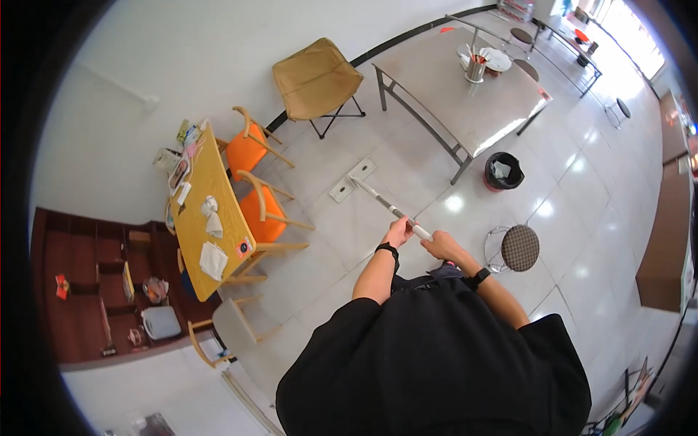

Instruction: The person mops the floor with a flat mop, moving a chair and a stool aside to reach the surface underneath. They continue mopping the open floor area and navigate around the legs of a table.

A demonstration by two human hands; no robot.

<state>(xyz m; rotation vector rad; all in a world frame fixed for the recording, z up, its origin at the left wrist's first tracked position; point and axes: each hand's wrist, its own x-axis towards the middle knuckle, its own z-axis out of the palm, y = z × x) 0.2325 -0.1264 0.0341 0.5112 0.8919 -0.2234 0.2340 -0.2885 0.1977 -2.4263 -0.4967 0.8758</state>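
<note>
A flat mop (340,190) with a pale rectangular head lies against the tiled floor ahead of me, between the orange chairs and the long table. Its handle (385,206) slants back toward my body. My left hand (398,231) is wrapped round the handle farther down. Nearer its top end, my right hand (443,247) is closed on the white grip. Both hands are in front of my waist, with a dark band on each wrist.
Left stands a wooden table (190,240) with orange chairs (263,212). Ahead are a khaki folding chair (317,78) and a steel-legged table (436,87). A black-lined bin (503,171) and a checked stool (520,248) stand right. Shelves (80,251) line the far left.
</note>
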